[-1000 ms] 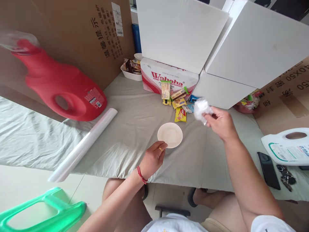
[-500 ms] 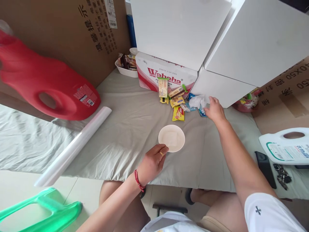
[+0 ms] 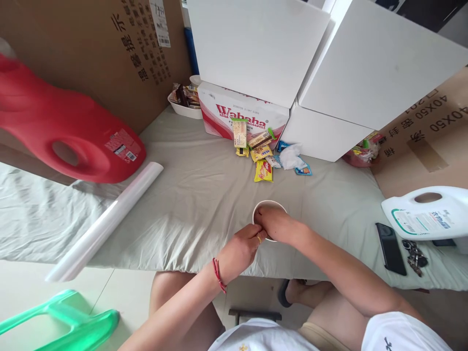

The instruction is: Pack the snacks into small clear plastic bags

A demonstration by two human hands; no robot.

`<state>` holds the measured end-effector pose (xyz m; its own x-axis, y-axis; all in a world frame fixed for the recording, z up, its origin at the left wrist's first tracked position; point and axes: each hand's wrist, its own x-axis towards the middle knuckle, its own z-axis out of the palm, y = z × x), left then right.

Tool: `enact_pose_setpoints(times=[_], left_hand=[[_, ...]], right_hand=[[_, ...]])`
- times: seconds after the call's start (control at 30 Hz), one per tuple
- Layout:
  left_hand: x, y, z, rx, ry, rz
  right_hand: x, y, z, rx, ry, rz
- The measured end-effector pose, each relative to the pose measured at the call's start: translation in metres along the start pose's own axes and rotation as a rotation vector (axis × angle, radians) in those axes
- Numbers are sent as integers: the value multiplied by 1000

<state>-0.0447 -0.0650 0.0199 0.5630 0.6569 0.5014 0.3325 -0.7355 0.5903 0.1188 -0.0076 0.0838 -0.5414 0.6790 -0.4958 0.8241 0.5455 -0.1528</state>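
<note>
My left hand (image 3: 243,247) pinches the near left rim of a small white bowl (image 3: 269,203) on the grey cloth. Reaching down into that bowl is my right hand (image 3: 276,223); its fingertips are hidden, so whether it holds anything cannot be made out. Beyond the bowl lies a pile of packaged snacks: a yellow packet (image 3: 263,171), a green-ended packet (image 3: 240,133), a brown-and-white packet (image 3: 261,140) and blue ones (image 3: 303,169). A crumpled white plastic bag (image 3: 291,157) rests at the pile's right.
A Wahaha carton (image 3: 243,114) stands behind the snacks, beside a tray of snacks (image 3: 187,110). At left are a red jug (image 3: 91,141) and a white roll (image 3: 106,222). A white bottle (image 3: 431,214), phone (image 3: 391,248) and keys (image 3: 416,256) lie at right.
My right hand has moved from beside the white plastic bag back and left into the bowl. The bowl and my left hand have shifted slightly right and nearer. The view has shifted a little.
</note>
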Motion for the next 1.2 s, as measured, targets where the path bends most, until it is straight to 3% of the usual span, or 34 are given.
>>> enact_pose_setpoints(times=[0.13, 0.2, 0.23, 0.27, 0.33, 0.43, 0.5, 0.57, 0.7, 0.8, 0.9, 0.97, 1.1, 1.13, 1.2], left_hand=[[-1, -2, -2, 3, 30, -24], [0, -4, -2, 21, 41, -27], [0, -5, -3, 28, 44, -28], [1, -6, -3, 32, 42, -29], [1, -7, -3, 30, 38, -34], [1, -8, -3, 6, 34, -46], [1, -8, -4, -4, 33, -59], [0, -7, -5, -3, 32, -73], [-1, -7, -5, -5, 26, -75], [0, -5, -3, -29, 41, -70], [4, -1, 0, -74, 70, -85], [9, 2, 1, -115, 69, -115], [19, 10, 1, -207, 95, -201], [21, 11, 2, -230, 107, -226], [26, 15, 4, -283, 106, -261]], right_hand=[[-27, 3, -14, 12, 87, 33], [-42, 23, -31, 152, 311, 39], [-46, 39, -40, 255, 485, 62], [-46, 58, -49, 330, 654, 117], [-31, 101, -62, 393, 816, 329], [16, 158, -68, 355, 704, 509], [48, 181, -65, 279, 597, 514], [71, 197, -64, 233, 591, 541], [80, 225, -73, 169, 727, 697], [74, 239, -79, 171, 743, 703], [59, 233, -72, 239, 745, 590], [38, 217, -61, 283, 826, 502], [-38, 160, -20, 288, 980, 427], [-60, 142, -6, 303, 971, 354], [-100, 106, 24, 458, 850, 30]])
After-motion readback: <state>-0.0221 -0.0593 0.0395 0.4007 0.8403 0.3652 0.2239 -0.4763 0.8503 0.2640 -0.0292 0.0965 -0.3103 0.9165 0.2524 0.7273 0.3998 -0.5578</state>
